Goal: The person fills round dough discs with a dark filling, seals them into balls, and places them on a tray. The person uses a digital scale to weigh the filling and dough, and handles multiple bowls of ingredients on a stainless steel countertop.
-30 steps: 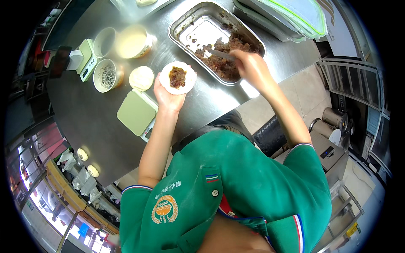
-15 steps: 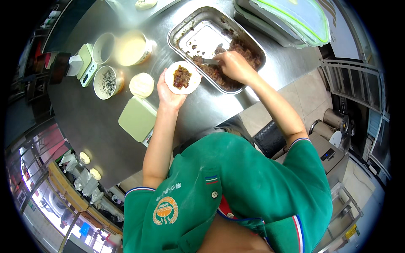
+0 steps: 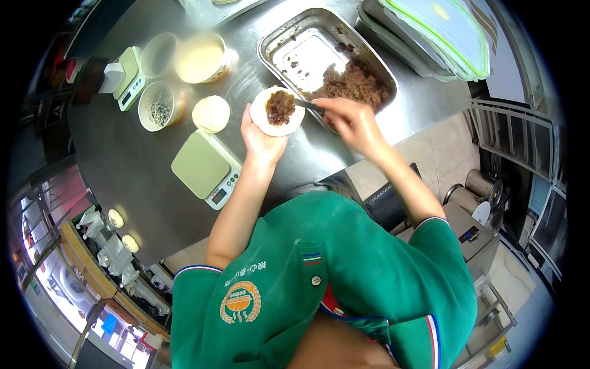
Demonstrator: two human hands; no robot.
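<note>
My left hand (image 3: 263, 140) holds up a round white dough wrapper (image 3: 276, 128) with dark brown chopped filling (image 3: 279, 107) heaped in its middle. My right hand (image 3: 353, 123) grips a dark, thin spreading tool (image 3: 310, 106), whose tip is at the filling on the wrapper. Just beyond it lies a steel pan (image 3: 264, 46) partly filled with brown filling (image 3: 356, 86). Left of my left hand rest a pale dough round (image 3: 211, 114) and a green kitchen scale (image 3: 200, 163).
Bowls of pale yellow stuff (image 3: 198, 56) and dark speckled powder (image 3: 161, 107), a translucent bowl (image 3: 158, 55) and another scale (image 3: 129, 71) occupy the table's left. Lidded boxes (image 3: 424, 37) stand top right. Railings (image 3: 513, 138) and steel pots (image 3: 485, 184) lie beyond the table's right edge.
The tool in my right hand has moved out of the pan, leftward onto the wrapper. My left hand has shifted slightly right with the wrapper.
</note>
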